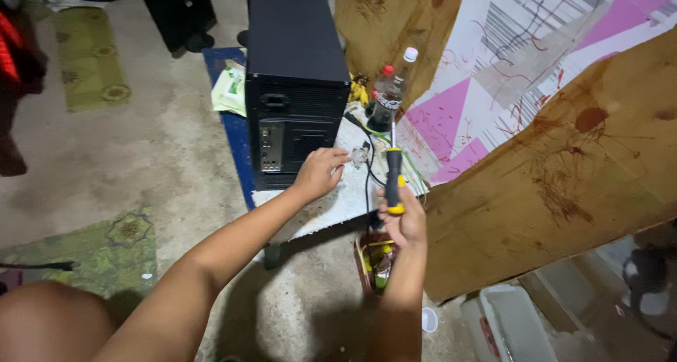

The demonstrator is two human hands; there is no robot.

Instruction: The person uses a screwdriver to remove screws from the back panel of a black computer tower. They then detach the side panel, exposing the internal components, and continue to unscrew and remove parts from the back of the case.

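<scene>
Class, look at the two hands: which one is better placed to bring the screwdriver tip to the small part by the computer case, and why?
Probably the right hand: it already grips the screwdriver, tip up. The left hand pinches the small part beside the black computer case.

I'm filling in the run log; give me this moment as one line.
left hand: pinches small connector | right hand: grips screwdriver, tip up | computer tower: upright on table

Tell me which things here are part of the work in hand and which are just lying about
In use: screwdriver in right hand; small clear part at left hand; black computer case.
Lying about: two bottles; green packet; green rugs; white tub.
</scene>
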